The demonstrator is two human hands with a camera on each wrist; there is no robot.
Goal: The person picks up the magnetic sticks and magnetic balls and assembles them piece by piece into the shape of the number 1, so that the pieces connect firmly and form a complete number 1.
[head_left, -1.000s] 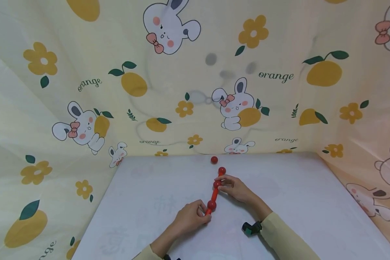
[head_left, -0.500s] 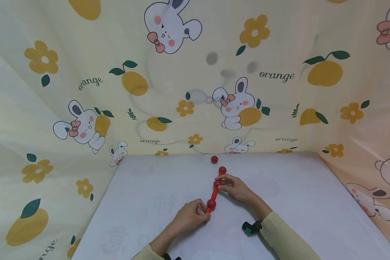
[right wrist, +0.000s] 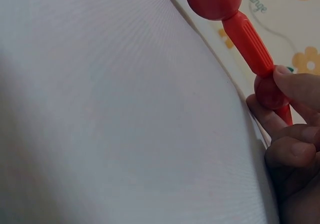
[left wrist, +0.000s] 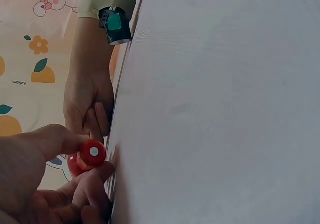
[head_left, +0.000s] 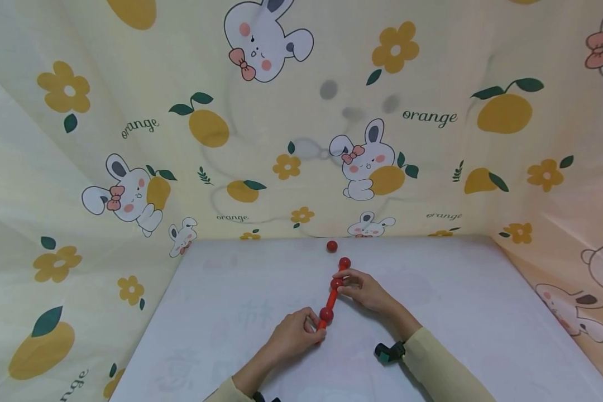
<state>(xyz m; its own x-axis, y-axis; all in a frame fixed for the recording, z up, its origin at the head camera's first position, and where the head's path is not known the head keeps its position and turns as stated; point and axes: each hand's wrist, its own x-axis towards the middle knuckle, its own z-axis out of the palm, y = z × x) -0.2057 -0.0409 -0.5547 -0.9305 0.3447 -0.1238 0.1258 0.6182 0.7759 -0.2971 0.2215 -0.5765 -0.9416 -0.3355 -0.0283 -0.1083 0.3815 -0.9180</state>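
Note:
Red balls and short red rods, joined end to end, form a slanting chain over the white table. My left hand (head_left: 295, 333) pinches the near rod (head_left: 321, 325) between thumb and fingers; the left wrist view shows a pale round spot on that rod's end (left wrist: 94, 151). Beyond it come a ball (head_left: 326, 315) and a ridged middle rod (right wrist: 249, 41). My right hand (head_left: 364, 290) grips the middle ball (right wrist: 271, 91) with thumb and fingertips. A far ball (head_left: 344, 262) tops the chain, past the right fingers.
A loose red ball (head_left: 332, 246) lies near the back edge of the white table (head_left: 432, 290). Behind and at both sides hangs a yellow printed curtain (head_left: 261, 111). A dark wrist camera (head_left: 389, 353) sits at the right sleeve.
Both hands keep their hold on the chain and stay nearly where they were. The near ball shifts very slightly away from me; the view itself drifts a little.

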